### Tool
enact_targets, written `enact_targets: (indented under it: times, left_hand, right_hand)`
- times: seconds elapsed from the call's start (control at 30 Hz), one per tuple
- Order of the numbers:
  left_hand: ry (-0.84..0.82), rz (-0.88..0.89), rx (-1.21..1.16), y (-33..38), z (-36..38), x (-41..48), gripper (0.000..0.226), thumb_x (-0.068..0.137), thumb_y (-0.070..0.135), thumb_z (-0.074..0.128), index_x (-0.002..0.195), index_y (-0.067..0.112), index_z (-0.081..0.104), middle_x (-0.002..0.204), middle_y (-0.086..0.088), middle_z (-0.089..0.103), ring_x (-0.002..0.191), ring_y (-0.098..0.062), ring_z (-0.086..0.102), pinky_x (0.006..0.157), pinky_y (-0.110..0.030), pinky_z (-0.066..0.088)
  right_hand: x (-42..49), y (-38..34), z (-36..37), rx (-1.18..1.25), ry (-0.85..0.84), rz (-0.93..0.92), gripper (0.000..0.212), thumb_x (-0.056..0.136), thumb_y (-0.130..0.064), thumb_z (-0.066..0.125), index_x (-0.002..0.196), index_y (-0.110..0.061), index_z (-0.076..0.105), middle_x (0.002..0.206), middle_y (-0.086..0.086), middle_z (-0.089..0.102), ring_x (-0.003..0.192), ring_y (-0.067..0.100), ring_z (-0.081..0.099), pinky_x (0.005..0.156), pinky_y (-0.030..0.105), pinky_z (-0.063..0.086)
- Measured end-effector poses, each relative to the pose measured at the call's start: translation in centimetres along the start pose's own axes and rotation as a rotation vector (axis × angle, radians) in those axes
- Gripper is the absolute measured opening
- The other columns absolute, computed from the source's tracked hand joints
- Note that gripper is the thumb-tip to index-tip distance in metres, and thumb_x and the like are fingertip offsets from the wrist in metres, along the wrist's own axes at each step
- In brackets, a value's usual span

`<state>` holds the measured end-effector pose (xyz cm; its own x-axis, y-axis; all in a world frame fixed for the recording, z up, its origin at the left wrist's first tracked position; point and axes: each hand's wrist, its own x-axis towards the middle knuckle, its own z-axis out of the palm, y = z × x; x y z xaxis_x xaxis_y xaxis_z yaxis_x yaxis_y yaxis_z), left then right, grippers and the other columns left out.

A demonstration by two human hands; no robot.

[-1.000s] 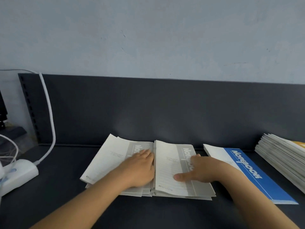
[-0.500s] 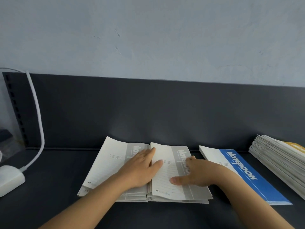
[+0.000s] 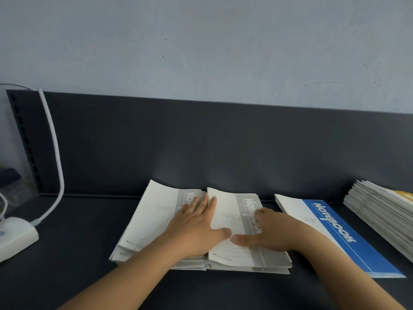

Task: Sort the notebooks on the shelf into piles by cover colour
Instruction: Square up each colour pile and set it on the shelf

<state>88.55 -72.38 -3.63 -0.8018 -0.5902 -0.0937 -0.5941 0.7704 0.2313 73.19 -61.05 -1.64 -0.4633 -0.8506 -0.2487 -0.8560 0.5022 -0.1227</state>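
The left hand (image 3: 196, 227) lies flat and spread, palm down, fingers straight and close together, pointing toward the back of the shelf. It covers the seam where two piles meet: the palm and fingers rest on the inner edge of the left pile of grey-and-white paper-covered notebooks (image 3: 152, 220), and the thumb reaches across onto the right pile of grey-and-white notebooks (image 3: 230, 211). The right hand (image 3: 268, 233) rests palm down on that right pile, fingers lightly bent over the grey band printed "Notebook", thumb stretched out to the left with its tip just beside the left thumb. Neither hand grips or pinches anything.

The two grey piles sit side by side, touching along their inner edges, each several notebooks deep, with the lower covers peeping out at the near edge. They lie on the dark grey flat shelf (image 3: 67, 253), near its back.

To the right of them, apart from the right grey pile, lies a blue-and-white notebook (image 3: 339, 233), flat and angled; whether more lie under it cannot be told. Further right, at the frame edge, is a thick slanting stack of notebooks (image 3: 380, 211) showing pale page edges, with a yellow cover (image 3: 405, 195) on top.

Behind everything rises the dark grey back panel (image 3: 201, 142), and above it a pale blue-grey wall (image 3: 201, 41). At the far left a white cable (image 3: 53, 142) curves down the panel to a white plastic device (image 3: 13, 233) at the shelf's left end.
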Motion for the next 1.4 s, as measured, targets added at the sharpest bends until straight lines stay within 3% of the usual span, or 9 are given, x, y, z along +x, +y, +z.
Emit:
enact_targets:
  times: [0.33, 0.43, 0.5, 0.7, 0.83, 1.0, 1.13, 1.23, 1.4]
  left_hand:
    - [-0.012, 0.015, 0.157, 0.7, -1.1, 0.4, 0.080, 0.093, 0.066, 0.029, 0.156, 0.026, 0.001, 0.161, 0.004, -0.020, 0.146, -0.017, -0.025, 0.121, -0.045, -0.008]
    - [0.114, 0.067, 0.220, 2.2, -2.0, 0.1, 0.072, 0.093, 0.067, 0.030, 0.149, 0.021, 0.035, 0.162, 0.000, 0.015, 0.150, -0.020, 0.009, 0.121, -0.040, 0.012]
    - [0.206, 0.114, 0.211, 4.1, -2.3, -0.1, 0.065, 0.093, 0.068, 0.030, 0.134, 0.022, 0.052, 0.144, 0.005, 0.047, 0.134, -0.016, 0.040, 0.110, -0.035, 0.033]
    - [0.232, 0.235, 0.143, 13.3, -2.3, 0.9, 0.057, 0.094, 0.063, 0.037, 0.132, 0.024, 0.051, 0.134, 0.009, 0.055, 0.120, -0.015, 0.052, 0.096, -0.035, 0.045]
    - [0.160, 0.249, -0.080, 21.4, -0.7, 3.2, 0.061, 0.090, 0.063, 0.045, 0.139, 0.027, 0.046, 0.141, 0.009, 0.050, 0.125, -0.014, 0.050, 0.099, -0.034, 0.043]
    - [0.006, 0.111, -0.643, 31.6, 2.3, 8.0, 0.062, 0.088, 0.062, 0.052, 0.136, 0.022, 0.049, 0.133, 0.006, 0.054, 0.121, -0.015, 0.053, 0.098, -0.030, 0.043]
    - [-0.024, -0.035, -0.869, 36.2, 3.9, 10.2, 0.051, 0.093, 0.060, 0.046, 0.121, 0.019, 0.053, 0.126, 0.005, 0.051, 0.112, -0.012, 0.046, 0.094, -0.031, 0.035]
    - [-0.026, -0.160, -1.050, 37.9, 4.0, 10.7, 0.042, 0.094, 0.052, 0.050, 0.124, 0.021, 0.054, 0.119, 0.009, 0.052, 0.107, -0.010, 0.046, 0.090, -0.028, 0.030]
    - [0.005, -0.254, -1.290, 39.3, 3.1, 11.0, 0.056, 0.070, 0.040, 0.076, 0.119, 0.015, 0.064, 0.114, -0.002, 0.069, 0.107, -0.021, 0.062, 0.101, -0.038, 0.045]
  right_hand:
    - [-0.5, -0.3, -0.6, 0.035, 0.018, -0.006, 0.107, 0.071, -0.082, 0.048, 0.148, -0.011, 0.025, 0.155, 0.003, 0.026, 0.134, 0.020, 0.038, 0.103, 0.032, 0.037]
    - [-1.8, 0.9, -1.3, 0.064, 0.160, -0.039, 0.099, 0.081, -0.074, 0.044, 0.153, -0.018, 0.008, 0.161, -0.003, 0.008, 0.146, 0.018, 0.016, 0.114, 0.037, 0.023]
    - [-3.2, 2.8, -2.1, 0.014, 0.263, -0.040, 0.088, 0.088, -0.067, 0.042, 0.154, -0.020, 0.008, 0.161, -0.001, 0.008, 0.147, 0.017, 0.008, 0.116, 0.038, 0.018]
    - [-8.1, 14.4, -5.3, -0.089, 0.442, 0.115, 0.066, 0.093, -0.058, 0.041, 0.148, -0.022, 0.030, 0.153, -0.003, 0.031, 0.140, 0.018, 0.030, 0.111, 0.032, 0.028]
    - [-10.5, 25.1, -6.7, 0.068, 0.471, 0.317, 0.061, 0.092, -0.057, 0.046, 0.140, -0.019, 0.044, 0.143, -0.001, 0.048, 0.130, 0.021, 0.045, 0.102, 0.033, 0.037]
    - [-10.3, 35.7, -6.6, 0.233, 0.328, 0.536, 0.054, 0.085, -0.062, 0.051, 0.102, -0.010, 0.058, 0.103, 0.008, 0.061, 0.090, 0.023, 0.057, 0.066, 0.029, 0.041]
    - [-8.0, 39.3, -5.5, 0.446, 0.203, 0.476, 0.074, 0.082, -0.063, 0.056, 0.128, -0.006, 0.052, 0.120, 0.005, 0.058, 0.103, 0.024, 0.057, 0.079, 0.031, 0.043]
    - [-6.4, 40.1, -4.9, 0.662, 0.196, 0.396, 0.076, 0.076, -0.063, 0.064, 0.127, -0.008, 0.053, 0.116, 0.004, 0.061, 0.100, 0.024, 0.060, 0.082, 0.035, 0.049]
    - [-5.4, 40.4, -5.4, 0.757, 0.153, 0.369, 0.078, 0.072, -0.055, 0.074, 0.129, -0.008, 0.049, 0.121, 0.007, 0.059, 0.104, 0.026, 0.058, 0.080, 0.037, 0.049]
